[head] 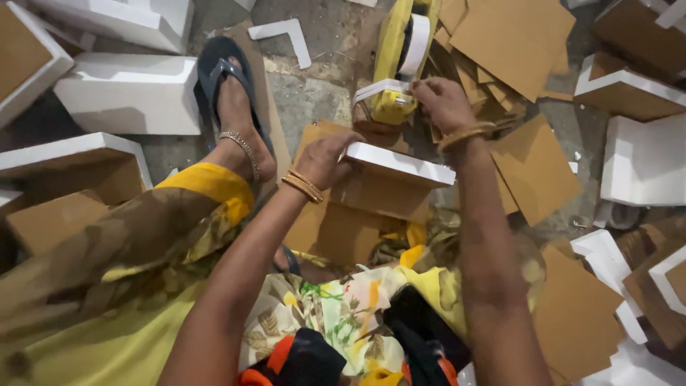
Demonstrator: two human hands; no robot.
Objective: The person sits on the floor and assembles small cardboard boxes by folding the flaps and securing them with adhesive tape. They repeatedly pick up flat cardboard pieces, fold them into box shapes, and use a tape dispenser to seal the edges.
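from the head view, your left hand (325, 159) grips the near end of a white-edged brown board (389, 179) held over your lap. your right hand (443, 104) pinches white tape (382, 89) coming off the yellow dispenser (400, 50) just beyond the board, with loose brown sheets (532, 168) on the floor beside it.
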